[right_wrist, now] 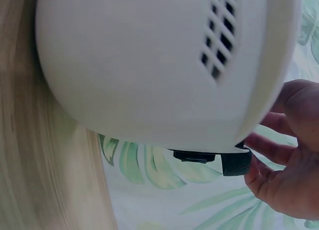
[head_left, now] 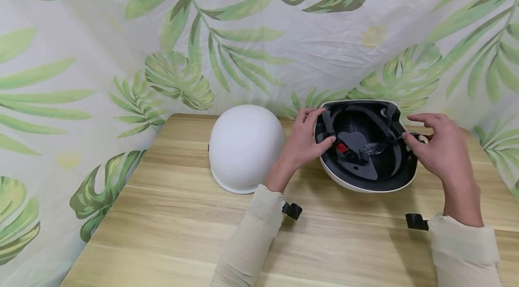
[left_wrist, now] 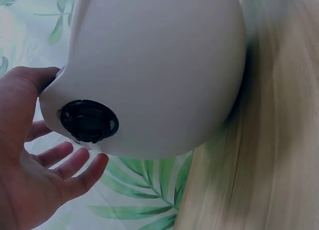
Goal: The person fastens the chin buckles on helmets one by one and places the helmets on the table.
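An upturned white helmet [head_left: 369,190] rests on its dome, its black padded inside showing, with dark straps and a red buckle piece [head_left: 342,148]. My left hand [head_left: 302,138] holds its left rim, thumb over the edge. In the left wrist view the other fingers lie loosely spread near a black round knob [left_wrist: 89,121] on the shell. At the opposite rim, my right hand [head_left: 443,147] has its thumb on the edge by a strap, index finger held off. Its other fingertips sit near a black ribbed piece [right_wrist: 236,163] in the right wrist view; part of the grip is hidden.
A second white helmet [head_left: 247,147] stands dome up to the left, close to my left forearm. Both are near the back edge of the wooden table [head_left: 170,224]. A leaf-patterned cloth [head_left: 243,52] hangs behind it.
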The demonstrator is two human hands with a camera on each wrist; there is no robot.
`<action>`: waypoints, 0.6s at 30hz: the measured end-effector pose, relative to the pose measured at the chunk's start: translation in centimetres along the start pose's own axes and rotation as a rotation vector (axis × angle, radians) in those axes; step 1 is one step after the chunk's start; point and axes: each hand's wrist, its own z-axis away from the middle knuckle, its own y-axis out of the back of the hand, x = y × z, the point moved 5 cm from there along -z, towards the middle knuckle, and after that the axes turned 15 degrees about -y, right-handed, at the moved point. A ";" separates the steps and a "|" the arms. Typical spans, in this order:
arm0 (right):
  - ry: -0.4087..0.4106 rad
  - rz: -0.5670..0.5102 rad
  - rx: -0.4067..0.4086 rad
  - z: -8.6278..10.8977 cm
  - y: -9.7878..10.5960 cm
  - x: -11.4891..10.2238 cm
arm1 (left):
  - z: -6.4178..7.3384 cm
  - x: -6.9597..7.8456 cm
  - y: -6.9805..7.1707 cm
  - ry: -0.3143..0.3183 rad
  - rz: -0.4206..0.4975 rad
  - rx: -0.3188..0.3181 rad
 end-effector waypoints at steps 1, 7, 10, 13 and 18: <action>0.001 0.006 -0.002 0.0 0.0 0.1 | 0.1 -0.1 0.0 0.008 0.011 -0.007; 0.002 -0.025 -0.094 -0.3 -0.1 0.5 | 0.4 -0.5 0.2 0.052 0.017 -0.054; -0.011 -0.029 -0.193 -0.4 -0.6 0.7 | 0.5 -0.6 0.1 0.070 -0.002 -0.065; -0.012 -0.023 -0.242 -0.2 -0.9 1.1 | 0.8 -0.3 -0.1 0.086 -0.020 -0.052; -0.014 0.007 -0.218 0.2 -1.0 2.1 | 1.5 0.3 -0.4 0.108 -0.017 -0.013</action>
